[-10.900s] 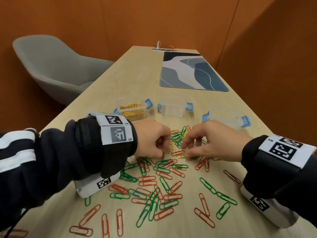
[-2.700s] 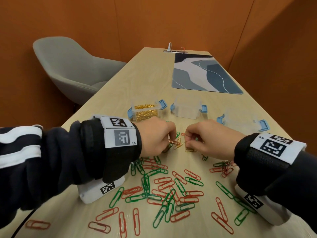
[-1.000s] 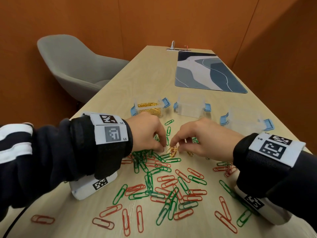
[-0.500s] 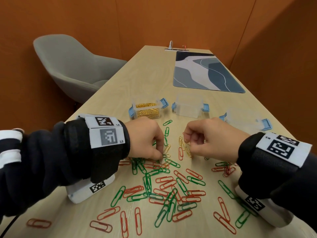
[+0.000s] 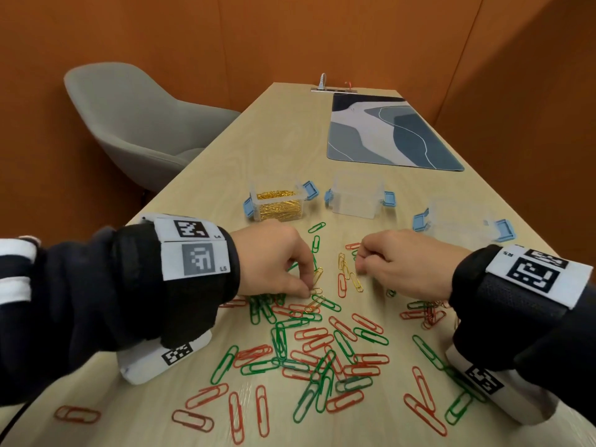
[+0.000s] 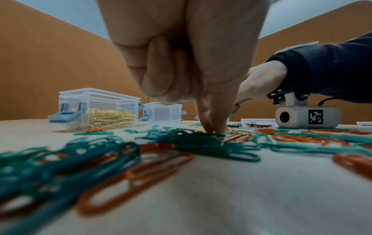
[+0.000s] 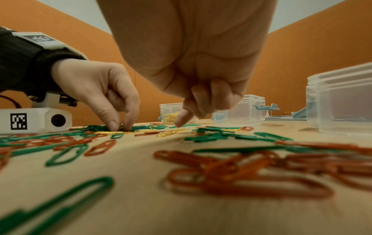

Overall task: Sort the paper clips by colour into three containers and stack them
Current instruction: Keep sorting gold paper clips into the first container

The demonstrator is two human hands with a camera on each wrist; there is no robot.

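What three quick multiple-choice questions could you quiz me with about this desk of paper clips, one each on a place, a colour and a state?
1. Where does the container with clips in it stand among the three?
A. leftmost
B. middle
C. rightmost

2. What colour are the clips inside it?
A. green
B. red
C. gold

3. What is the left hand doing?
A. lying flat and idle
B. its fingers pressing down on a gold clip on the table
C. lifting a container

Answers:
1 A, the middle container and the right container look empty.
2 C, gold shows through the clear wall.
3 B, the fingertips meet the gold clip on the table.
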